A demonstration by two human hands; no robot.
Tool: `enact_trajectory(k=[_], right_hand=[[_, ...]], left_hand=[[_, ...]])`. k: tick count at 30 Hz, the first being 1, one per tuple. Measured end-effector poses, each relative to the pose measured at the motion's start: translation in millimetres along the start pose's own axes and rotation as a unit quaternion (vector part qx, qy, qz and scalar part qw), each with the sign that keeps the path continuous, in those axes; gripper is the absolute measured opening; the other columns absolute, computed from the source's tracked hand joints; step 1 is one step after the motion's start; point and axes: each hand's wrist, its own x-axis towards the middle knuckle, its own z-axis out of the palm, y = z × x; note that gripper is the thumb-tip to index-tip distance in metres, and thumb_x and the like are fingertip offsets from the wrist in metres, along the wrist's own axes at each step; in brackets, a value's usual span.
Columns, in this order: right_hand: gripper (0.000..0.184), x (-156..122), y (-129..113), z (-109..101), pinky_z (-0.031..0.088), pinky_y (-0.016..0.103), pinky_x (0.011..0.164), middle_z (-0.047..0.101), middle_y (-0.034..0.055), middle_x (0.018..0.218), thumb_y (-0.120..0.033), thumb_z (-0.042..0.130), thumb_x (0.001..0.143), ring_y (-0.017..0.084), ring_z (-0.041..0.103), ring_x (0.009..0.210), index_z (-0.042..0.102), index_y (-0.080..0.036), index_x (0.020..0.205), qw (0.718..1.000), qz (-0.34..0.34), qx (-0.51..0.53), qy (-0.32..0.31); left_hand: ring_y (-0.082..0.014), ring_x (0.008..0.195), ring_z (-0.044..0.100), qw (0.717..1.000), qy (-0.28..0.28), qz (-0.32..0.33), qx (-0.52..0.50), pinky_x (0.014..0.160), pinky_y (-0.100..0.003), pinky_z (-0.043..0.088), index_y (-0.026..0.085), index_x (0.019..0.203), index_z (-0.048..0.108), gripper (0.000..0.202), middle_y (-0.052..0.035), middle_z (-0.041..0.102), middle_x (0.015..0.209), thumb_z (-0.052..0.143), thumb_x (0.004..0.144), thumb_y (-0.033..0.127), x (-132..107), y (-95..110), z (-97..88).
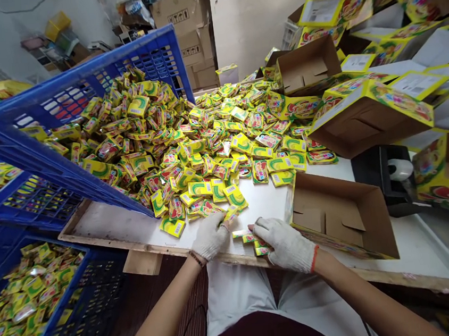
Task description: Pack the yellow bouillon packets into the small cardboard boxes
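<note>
My left hand (211,236), in a white knit glove, is closed with its fingertips on a small yellow box (233,211) at the near edge of the pile. My right hand (285,243), gloved alike with an orange cuff, is closed around a short row of small yellow boxes (260,243) standing on the white tabletop. Its palm hides part of that row. A heap of small yellow, green and red boxes (210,153) spreads ahead of both hands. Just right of my right hand lies an open brown-lined carton (333,210) with its opening facing up.
A tipped blue crate (102,189) spills small boxes onto the table from the left. Below it stands another filled blue crate (85,257). A black tape dispenser (384,178) sits beyond the carton, and open display cartons (371,115) are piled at right. Wooden edging (380,274) borders the table.
</note>
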Motion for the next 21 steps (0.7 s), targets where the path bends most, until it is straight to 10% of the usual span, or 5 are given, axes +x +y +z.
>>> enact_trajectory(k=[10,21], right_hand=[[0.111,-21.0,17.9,49.9,0.035,0.052,0.118,0.023,0.023,0.162,-0.027,0.076,0.064,0.04,0.027,0.149,0.019,-0.015,0.159,0.962,0.08,0.191,0.179],[0.072,-5.3,-4.2,10.1,0.045,0.05,0.101,0.058,0.0182,0.12,-0.029,0.073,0.062,0.033,0.054,0.113,0.059,-0.011,0.131,0.987,0.041,0.103,0.113]], left_hand=[[-0.0187,0.073,0.058,0.975,0.026,-0.05,-0.213,0.073,-0.033,0.049,0.018,0.072,0.063,0.046,-0.004,0.063,0.072,0.034,0.091,0.049,21.3,15.6,70.9],[-0.0199,0.072,0.061,0.908,0.024,-0.094,-0.408,0.07,-0.036,0.053,0.018,0.107,0.059,0.082,-0.0053,0.062,0.077,0.024,0.082,0.087,31.5,20.3,76.9]])
